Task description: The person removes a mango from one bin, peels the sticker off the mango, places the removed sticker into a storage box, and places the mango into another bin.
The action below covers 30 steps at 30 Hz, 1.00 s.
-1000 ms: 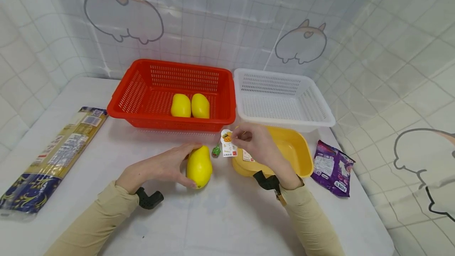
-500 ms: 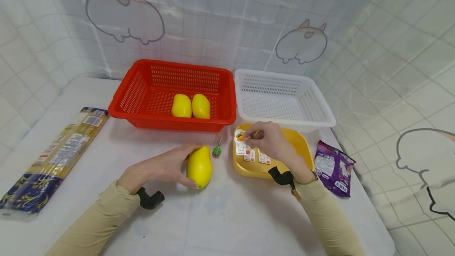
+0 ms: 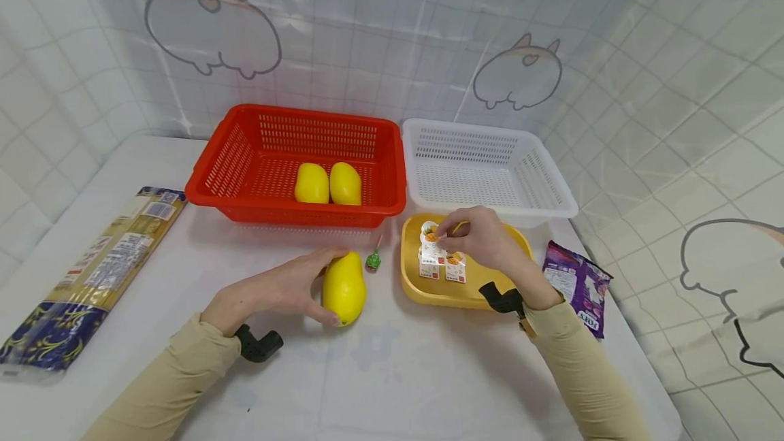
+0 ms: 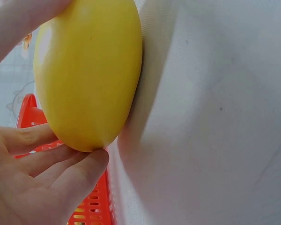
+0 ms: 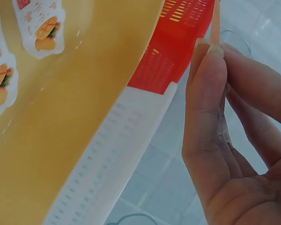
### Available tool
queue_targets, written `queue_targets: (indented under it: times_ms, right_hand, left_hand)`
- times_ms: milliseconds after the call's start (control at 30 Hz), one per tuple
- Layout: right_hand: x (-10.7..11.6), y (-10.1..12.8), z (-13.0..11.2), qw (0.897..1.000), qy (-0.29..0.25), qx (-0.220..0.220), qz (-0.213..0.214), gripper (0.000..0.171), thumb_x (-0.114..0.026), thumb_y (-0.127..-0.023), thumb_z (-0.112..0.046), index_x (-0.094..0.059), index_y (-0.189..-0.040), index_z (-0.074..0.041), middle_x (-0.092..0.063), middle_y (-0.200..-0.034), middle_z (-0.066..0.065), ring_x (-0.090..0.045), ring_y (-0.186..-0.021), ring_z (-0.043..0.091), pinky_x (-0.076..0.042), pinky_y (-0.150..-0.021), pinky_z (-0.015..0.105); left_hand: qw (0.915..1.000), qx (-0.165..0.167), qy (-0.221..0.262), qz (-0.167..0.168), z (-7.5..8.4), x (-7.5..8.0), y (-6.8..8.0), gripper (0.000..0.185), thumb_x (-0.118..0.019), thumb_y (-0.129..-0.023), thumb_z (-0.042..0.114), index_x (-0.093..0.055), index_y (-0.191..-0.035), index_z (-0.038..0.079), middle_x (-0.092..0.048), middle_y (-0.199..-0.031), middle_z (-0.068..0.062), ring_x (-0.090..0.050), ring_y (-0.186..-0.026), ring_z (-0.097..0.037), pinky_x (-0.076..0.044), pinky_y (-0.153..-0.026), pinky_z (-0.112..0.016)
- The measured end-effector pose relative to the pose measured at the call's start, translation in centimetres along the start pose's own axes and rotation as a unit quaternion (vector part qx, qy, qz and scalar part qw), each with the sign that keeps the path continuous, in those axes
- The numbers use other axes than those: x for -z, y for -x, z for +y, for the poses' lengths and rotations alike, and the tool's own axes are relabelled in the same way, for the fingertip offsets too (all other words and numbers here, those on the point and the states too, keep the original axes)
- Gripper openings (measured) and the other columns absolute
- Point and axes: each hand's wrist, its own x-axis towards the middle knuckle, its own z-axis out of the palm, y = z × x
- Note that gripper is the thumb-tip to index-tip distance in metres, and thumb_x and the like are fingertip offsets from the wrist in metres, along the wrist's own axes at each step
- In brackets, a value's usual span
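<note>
My left hand (image 3: 288, 288) grips a yellow mango (image 3: 344, 288) lying on the white table; thumb and fingers curl around the mango (image 4: 89, 70) in the left wrist view. My right hand (image 3: 444, 235) pinches a small white mango-picture label (image 3: 430, 234) over the yellow tray (image 3: 410, 284). Two more labels (image 3: 454, 267) lie in the tray. In the right wrist view the fingertips (image 5: 201, 51) squeeze a thin edge above the tray (image 5: 84, 117), with labels (image 5: 42, 23) lying below.
A red basket (image 3: 245, 189) with two mangoes (image 3: 327, 182) stands behind, beside a white basket (image 3: 551, 203). A small green sweet (image 3: 373, 260) lies between mango and tray. A purple packet (image 3: 578, 288) lies right, a long noodle pack (image 3: 92, 271) far left.
My right hand has carried the label from beside the mango rightward over the yellow tray. The left hand and its mango have stayed still.
</note>
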Motion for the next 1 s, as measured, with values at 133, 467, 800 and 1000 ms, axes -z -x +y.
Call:
queue_targets:
  times_ms: [133, 467, 800, 1000]
  right_hand:
    - [0.4, 0.0, 0.2, 1.000, 0.006, -0.003, -0.007, 0.010, -0.077, -0.086, -0.005, -0.076, -0.095, -0.005, -0.071, -0.091, 0.009, -0.072, -0.077, 0.021, -0.057, -0.068, 0.027]
    - [1.4, -0.2, 1.6, 0.998, 0.036, -0.038, -0.021, 0.010, -0.079, -0.085, -0.007, -0.076, -0.095, -0.007, -0.070, -0.092, 0.008, -0.068, -0.078, 0.019, -0.060, -0.074, 0.031]
    - [1.9, -0.3, 3.3, 0.997, 0.050, -0.051, -0.031, 0.009, -0.079, -0.083, -0.004, -0.074, -0.090, -0.005, -0.069, -0.085, 0.006, -0.063, -0.071, 0.019, -0.055, -0.069, 0.030]
    - [2.1, -0.5, 4.3, 0.995, 0.067, -0.058, -0.039, 0.009, -0.081, -0.082, -0.003, -0.073, -0.087, -0.004, -0.068, -0.081, 0.007, -0.062, -0.068, 0.018, -0.056, -0.066, 0.029]
  left_hand:
    - [1.0000, -0.003, -0.002, 0.002, 0.1, 0.0, 0.0, 0.112, -0.092, -0.067, 0.045, -0.031, -0.154, 0.010, -0.040, -0.153, -0.006, -0.044, -0.135, -0.027, -0.038, -0.116, -0.048]
    - [0.9999, 0.007, -0.009, 0.001, 0.1, 0.0, 0.1, 0.114, -0.091, -0.066, 0.049, -0.031, -0.154, 0.009, -0.039, -0.154, -0.008, -0.044, -0.136, -0.028, -0.037, -0.116, -0.050]
    - [0.9999, 0.007, -0.011, 0.001, 0.0, 0.0, 0.0, 0.113, -0.090, -0.067, 0.050, -0.031, -0.154, 0.008, -0.039, -0.154, -0.009, -0.044, -0.136, -0.029, -0.037, -0.116, -0.051]
    - [0.9999, 0.010, -0.009, -0.001, 0.0, 0.0, 0.0, 0.114, -0.090, -0.067, 0.049, -0.030, -0.154, 0.008, -0.038, -0.155, -0.009, -0.044, -0.136, -0.029, -0.037, -0.116, -0.051]
